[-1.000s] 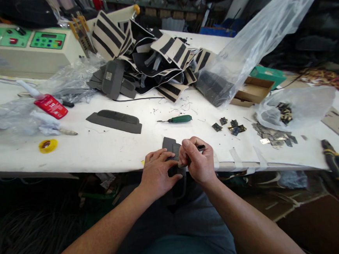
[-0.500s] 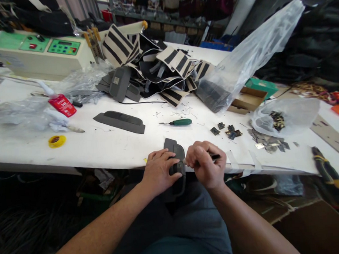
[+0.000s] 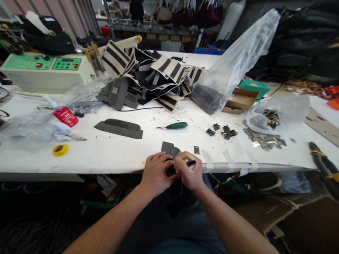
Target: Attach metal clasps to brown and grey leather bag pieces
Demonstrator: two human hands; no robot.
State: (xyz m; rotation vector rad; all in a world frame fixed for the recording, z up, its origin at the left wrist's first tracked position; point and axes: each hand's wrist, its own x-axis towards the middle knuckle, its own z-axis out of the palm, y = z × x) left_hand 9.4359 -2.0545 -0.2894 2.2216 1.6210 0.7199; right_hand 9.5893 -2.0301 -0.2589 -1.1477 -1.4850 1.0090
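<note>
My left hand [image 3: 157, 173] presses on a dark grey leather piece [image 3: 169, 148] that hangs over the front edge of the white table [image 3: 115, 151]. Right beside it, touching it, my right hand [image 3: 189, 172] grips a thin dark tool [image 3: 191, 163] whose tip meets the grey piece. Much of the piece is hidden under both hands. A small metal plate [image 3: 196, 150] lies just beyond my right hand.
A green-handled screwdriver [image 3: 175, 125], a flat grey piece [image 3: 119, 128], a red glue bottle [image 3: 65, 116] and a yellow tape roll [image 3: 61, 150] lie on the table. Striped pieces [image 3: 153, 75] are heaped at the back beside a green-panelled machine [image 3: 47, 72]. Metal clips [image 3: 225, 131], plastic bags and pliers [image 3: 326, 163] lie right.
My right hand has moved left and closed in against my left hand over the grey piece. The view has tilted up, so the table sits lower in frame.
</note>
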